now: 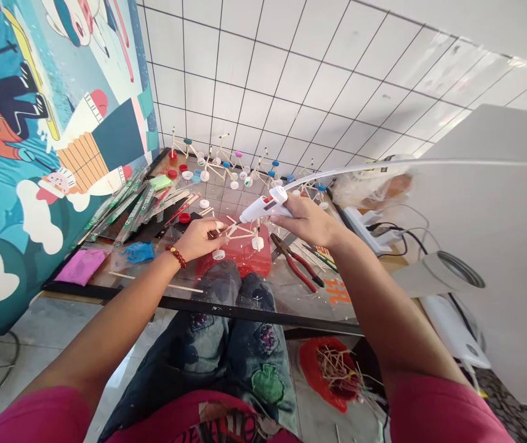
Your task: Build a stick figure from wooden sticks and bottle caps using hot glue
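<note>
My right hand (312, 223) is wrapped around a white hot glue gun (261, 210), its nozzle pointing down and left. From the gun's rear a long whitish strand (360, 169) arcs off to the right. My left hand (199, 239) is closed in a pinch on a small frame of wooden sticks (244, 234), right under the nozzle. White bottle caps (257, 243) sit at the frame's lower ends like wheels. Beneath it lies a translucent red mat (258, 266). Whether the nozzle touches the sticks I cannot tell.
Several stick-and-cap models (221, 165) line the table's back. Pliers (298, 261) lie right of the mat. Wrapped strips (134, 203), a pink packet (81, 266) and a loose stick (157, 282) are left. A power strip (372, 231) stands right; a red bag (325, 372) of sticks sits below.
</note>
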A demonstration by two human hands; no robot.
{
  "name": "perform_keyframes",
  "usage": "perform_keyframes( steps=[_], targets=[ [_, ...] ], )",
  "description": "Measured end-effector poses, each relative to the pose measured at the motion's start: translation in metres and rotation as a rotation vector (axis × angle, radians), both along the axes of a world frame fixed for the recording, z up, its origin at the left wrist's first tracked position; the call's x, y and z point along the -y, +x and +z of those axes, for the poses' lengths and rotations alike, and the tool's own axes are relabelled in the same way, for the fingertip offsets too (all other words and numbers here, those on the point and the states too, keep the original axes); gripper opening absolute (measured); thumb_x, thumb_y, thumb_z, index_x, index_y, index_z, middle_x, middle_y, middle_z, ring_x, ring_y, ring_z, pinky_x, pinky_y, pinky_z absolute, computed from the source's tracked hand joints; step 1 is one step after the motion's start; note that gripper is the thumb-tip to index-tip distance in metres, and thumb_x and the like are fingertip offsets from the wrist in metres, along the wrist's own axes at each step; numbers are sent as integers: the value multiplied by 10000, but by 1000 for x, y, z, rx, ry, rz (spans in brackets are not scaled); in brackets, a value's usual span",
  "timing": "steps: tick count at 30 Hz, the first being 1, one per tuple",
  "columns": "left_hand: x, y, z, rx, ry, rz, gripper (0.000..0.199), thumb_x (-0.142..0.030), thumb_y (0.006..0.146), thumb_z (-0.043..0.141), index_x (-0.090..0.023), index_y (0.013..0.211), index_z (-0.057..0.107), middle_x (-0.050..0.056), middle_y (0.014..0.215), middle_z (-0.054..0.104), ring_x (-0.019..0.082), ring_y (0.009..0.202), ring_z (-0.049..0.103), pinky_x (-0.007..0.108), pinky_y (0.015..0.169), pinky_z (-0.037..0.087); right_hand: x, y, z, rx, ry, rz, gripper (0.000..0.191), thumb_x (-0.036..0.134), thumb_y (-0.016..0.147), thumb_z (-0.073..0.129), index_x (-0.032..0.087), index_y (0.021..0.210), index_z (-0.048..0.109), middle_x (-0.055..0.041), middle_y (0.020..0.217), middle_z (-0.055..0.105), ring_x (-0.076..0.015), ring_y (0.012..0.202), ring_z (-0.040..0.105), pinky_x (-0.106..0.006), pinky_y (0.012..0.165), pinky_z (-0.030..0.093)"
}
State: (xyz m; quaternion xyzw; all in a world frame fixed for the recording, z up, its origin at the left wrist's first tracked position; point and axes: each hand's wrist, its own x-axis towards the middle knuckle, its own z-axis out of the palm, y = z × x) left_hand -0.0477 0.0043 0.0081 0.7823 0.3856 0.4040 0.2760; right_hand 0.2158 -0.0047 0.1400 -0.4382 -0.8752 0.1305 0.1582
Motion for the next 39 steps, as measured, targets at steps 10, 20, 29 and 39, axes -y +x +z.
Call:
perform_keyframes(
  steps=[10,20,29,39],
  targets=[
    [1,0,0,9,-19,1,249,-368,810,686,-154,906,766,47,848,685,134,677,625,235,616,488,2,-7,0,47,53,-37,300,360,869,511,153,1063,606,-79,870,676,-234,754,590,-332,715,423],
    [0,0,0,10,-17,-3,248,-370,810,685,-152,895,768,59,861,692,135,678,624,237,613,496,2,-3,1,65,114,-36,279,369,873,512,168,1046,601,-82,852,698,-238,732,607,-327,688,426],
    [0,1,0,18,-62,1,292,-384,787,682,-132,910,764,69,883,692,125,653,614,234,594,498,13,-10,9,153,71,-75,316,362,885,496,155,1098,604,-99,901,702,-258,774,619,-333,713,415],
    [0,0,0,28,-60,-7,281,-384,786,686,-141,907,759,68,893,698,125,649,619,236,594,505,10,-4,14,79,27,-35,225,369,876,556,168,946,632,-31,742,641,-187,684,559,-291,645,384]
  ],
)
